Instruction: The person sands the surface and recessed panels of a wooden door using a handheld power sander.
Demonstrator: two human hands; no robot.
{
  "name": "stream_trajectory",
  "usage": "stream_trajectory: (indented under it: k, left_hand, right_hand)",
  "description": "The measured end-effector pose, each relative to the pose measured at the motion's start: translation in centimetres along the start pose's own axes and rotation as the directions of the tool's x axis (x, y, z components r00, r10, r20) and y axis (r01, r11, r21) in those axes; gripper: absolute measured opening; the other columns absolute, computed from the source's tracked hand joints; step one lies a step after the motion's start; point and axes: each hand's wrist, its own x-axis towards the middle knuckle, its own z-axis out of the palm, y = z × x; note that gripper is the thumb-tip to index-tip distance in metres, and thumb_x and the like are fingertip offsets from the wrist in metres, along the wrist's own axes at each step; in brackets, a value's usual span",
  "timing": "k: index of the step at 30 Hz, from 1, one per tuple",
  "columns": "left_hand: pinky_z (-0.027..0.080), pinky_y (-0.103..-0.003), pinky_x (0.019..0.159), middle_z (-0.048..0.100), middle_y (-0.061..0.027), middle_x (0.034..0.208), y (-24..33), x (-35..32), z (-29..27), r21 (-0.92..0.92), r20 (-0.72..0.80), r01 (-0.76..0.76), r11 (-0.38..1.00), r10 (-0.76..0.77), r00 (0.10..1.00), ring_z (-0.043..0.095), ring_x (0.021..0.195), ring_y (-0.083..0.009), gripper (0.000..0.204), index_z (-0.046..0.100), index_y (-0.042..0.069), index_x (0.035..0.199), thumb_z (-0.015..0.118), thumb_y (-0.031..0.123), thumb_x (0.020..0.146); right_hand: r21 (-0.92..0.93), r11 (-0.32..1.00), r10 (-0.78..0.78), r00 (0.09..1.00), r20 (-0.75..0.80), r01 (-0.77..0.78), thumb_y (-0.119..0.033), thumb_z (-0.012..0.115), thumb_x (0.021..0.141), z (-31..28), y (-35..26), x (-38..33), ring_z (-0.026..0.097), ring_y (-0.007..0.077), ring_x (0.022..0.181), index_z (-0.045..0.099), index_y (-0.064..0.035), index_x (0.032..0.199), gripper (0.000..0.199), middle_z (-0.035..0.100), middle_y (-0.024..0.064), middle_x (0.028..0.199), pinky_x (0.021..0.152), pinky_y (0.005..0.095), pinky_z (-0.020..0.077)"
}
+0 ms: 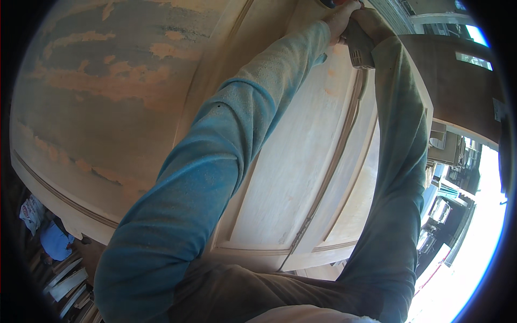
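Note:
At the top edge of the view, both arms reach far forward over a pale wooden piece with framed panels (293, 188). My right hand (371, 24) is closed on the grey, vented body of a handheld power tool (360, 48). My left hand (340, 20) grips the same tool farther forward, beside a small red part. The tool's working end is cut off by the frame and hidden by my hands. A cord (344, 129) trails from its rear down across the panels toward me. Dust coats my blue-green sleeves.
On the left lies a broad surface (107, 91) with uneven grey and orange patches. Wood strips (70, 282) and a blue bundle (55, 240) sit low at left. A brown board (458, 81) stands at upper right, with stacked items and a bright opening beyond.

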Motion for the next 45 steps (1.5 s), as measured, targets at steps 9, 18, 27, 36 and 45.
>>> stream_trajectory:
  k: [9,18,27,36,45]
  left_hand:
    - [0.052,-0.048,0.106,0.060,-0.0093,0.138,-0.2,-0.1,0.2,-0.049,-0.064,0.013,0.999,-0.016,0.998,0.060,0.128,-0.0249,0.070,0.050,0.017,0.146,0.063,0.060,0.092]
    - [0.051,-0.037,0.094,0.062,-0.0030,0.133,-8.5,-20.4,7.0,-0.150,-0.224,-0.034,0.988,0.000,0.975,0.061,0.117,-0.0145,0.063,0.052,0.016,0.146,0.065,0.056,0.098]
    - [0.049,-0.033,0.095,0.064,-0.0019,0.125,-11.6,-33.1,9.8,-0.274,-0.192,-0.118,0.955,0.066,0.979,0.061,0.110,-0.0122,0.061,0.055,0.011,0.141,0.065,0.056,0.100]
    - [0.047,-0.037,0.090,0.063,-0.0014,0.124,-5.5,-16.4,5.3,-0.071,-0.199,-0.029,0.997,0.014,0.980,0.060,0.107,-0.0151,0.074,0.055,0.019,0.140,0.062,0.073,0.091]
    - [0.052,-0.047,0.104,0.062,-0.0028,0.132,0.1,-3.4,1.1,-0.113,-0.088,-0.002,0.994,-0.008,0.996,0.060,0.121,-0.0193,0.047,0.056,0.024,0.134,0.051,0.058,0.102]
  right_hand:
    - [0.132,0.991,-0.030,0.997,0.067,0.021,-0.026,0.075,0.091,0.1,-1.0,-2.1,0.071,0.0229,0.097,0.069,0.0050,0.125,0.046,0.074,0.0152,0.112,0.085,0.0377,0.0576]
    - [0.068,0.971,-0.238,0.945,0.223,0.228,-0.022,0.079,0.087,4.8,1.2,-22.0,0.070,0.0176,0.092,0.064,0.0048,0.125,0.049,0.074,0.0112,0.104,0.082,0.0365,0.0579]
    - [-0.063,0.976,-0.194,0.960,0.203,0.211,-0.037,0.082,0.079,9.5,1.0,-33.8,0.074,0.0412,0.096,0.058,0.0079,0.113,0.061,0.071,0.0284,0.097,0.083,0.0449,0.0562]
    - [-0.072,0.988,-0.135,0.988,0.074,0.140,-0.031,0.076,0.085,4.9,1.7,-16.0,0.075,0.0268,0.095,0.073,0.0076,0.109,0.046,0.076,0.0217,0.098,0.083,0.0411,0.0575]
    - [0.013,0.999,0.035,0.999,-0.021,-0.035,-0.029,0.072,0.092,2.0,-2.6,-3.6,0.071,0.0224,0.101,0.074,-0.0063,0.126,0.041,0.074,0.0109,0.113,0.087,0.0388,0.0570]
